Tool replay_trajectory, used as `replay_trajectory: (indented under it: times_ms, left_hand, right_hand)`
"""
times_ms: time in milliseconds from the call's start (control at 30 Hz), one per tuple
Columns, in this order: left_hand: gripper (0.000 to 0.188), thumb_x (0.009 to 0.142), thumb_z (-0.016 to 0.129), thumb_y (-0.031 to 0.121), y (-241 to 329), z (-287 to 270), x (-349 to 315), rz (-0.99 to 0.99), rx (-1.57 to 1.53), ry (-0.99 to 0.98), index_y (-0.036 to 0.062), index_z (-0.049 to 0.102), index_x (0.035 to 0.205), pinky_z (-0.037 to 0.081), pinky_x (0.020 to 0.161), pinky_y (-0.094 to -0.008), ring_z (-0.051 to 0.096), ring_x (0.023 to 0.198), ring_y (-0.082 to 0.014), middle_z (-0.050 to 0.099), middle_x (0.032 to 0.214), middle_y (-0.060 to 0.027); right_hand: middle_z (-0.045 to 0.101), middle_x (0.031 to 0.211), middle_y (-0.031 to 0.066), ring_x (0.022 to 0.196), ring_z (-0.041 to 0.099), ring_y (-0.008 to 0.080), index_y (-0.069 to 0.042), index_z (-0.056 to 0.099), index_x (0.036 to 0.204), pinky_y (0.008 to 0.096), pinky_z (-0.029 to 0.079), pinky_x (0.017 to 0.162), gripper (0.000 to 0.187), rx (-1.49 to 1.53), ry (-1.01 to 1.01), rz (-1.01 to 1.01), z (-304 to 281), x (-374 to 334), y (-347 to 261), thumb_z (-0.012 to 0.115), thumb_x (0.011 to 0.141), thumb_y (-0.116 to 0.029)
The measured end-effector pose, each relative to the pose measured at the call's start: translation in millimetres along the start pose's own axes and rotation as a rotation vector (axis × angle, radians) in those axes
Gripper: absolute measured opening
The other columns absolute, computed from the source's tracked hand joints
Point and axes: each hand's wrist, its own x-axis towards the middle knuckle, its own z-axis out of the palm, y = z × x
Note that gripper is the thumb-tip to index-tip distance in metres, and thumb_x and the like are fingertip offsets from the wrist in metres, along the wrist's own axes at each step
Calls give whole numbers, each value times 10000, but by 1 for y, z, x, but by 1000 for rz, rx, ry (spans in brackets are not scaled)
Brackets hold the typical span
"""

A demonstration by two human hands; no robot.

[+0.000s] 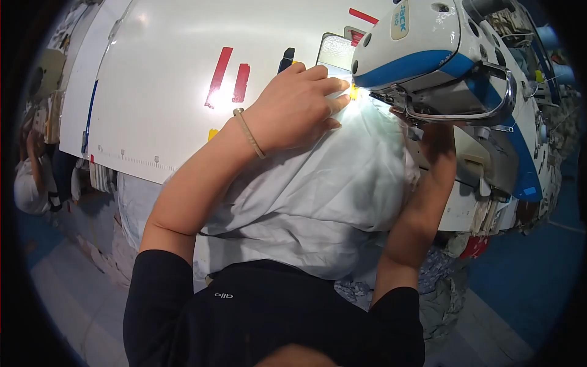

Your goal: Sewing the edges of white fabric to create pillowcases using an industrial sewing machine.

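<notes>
A white and blue sewing machine (422, 43) reaches over the table, its lamp lighting the needle area. White fabric (342, 177) runs from under the machine head toward me and hangs over the table's near edge. My left hand (302, 104) lies on the cloth just left of the needle area, fingers apart and pointing right. A small yellow piece (354, 93) shows by its fingertips. My right hand (438, 137) reaches beneath the machine head from the right side of the cloth. The machine and its metal guard hide its fingers.
The white table (165, 55) bears red tape strips (220, 76) and a dark blue strip (286, 60). A printed ruler scale (134, 156) follows its near edge. Another person (33, 177) is at far left. Bundled cloth (437, 293) hangs below the table at right.
</notes>
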Motion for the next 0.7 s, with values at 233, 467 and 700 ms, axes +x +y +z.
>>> replay_trajectory:
  times_ms: [233, 467, 700]
  left_hand:
    - [363, 861, 763, 329, 1, 2, 4, 6, -6, 26, 122, 767, 1159, 462, 892, -355, 587, 1100, -185, 667, 1304, 4]
    - [373, 847, 772, 329, -2, 5, -2, 3, -8, 46, 109, 766, 1148, 461, 892, -358, 587, 1096, -190, 669, 1300, 8]
    - [371, 839, 775, 333, -1, 6, 0, -3, -24, 44, 106, 762, 1133, 470, 889, -353, 592, 1108, -197, 683, 1256, -2]
  right_hand:
    - [735, 1018, 127, 924, 711, 364, -188, 684, 1070, 470, 561, 656, 205, -68, 1184, -504, 78, 39, 46, 598, 954, -333]
    - [733, 882, 109, 870, 704, 321, -126, 703, 872, 416, 540, 755, 156, 271, 771, -490, 52, 19, 30, 647, 873, -272]
    - [735, 1231, 129, 1118, 691, 301, -88, 648, 1349, 435, 518, 983, 582, 287, 431, -259, 75, 39, 45, 837, 861, -341]
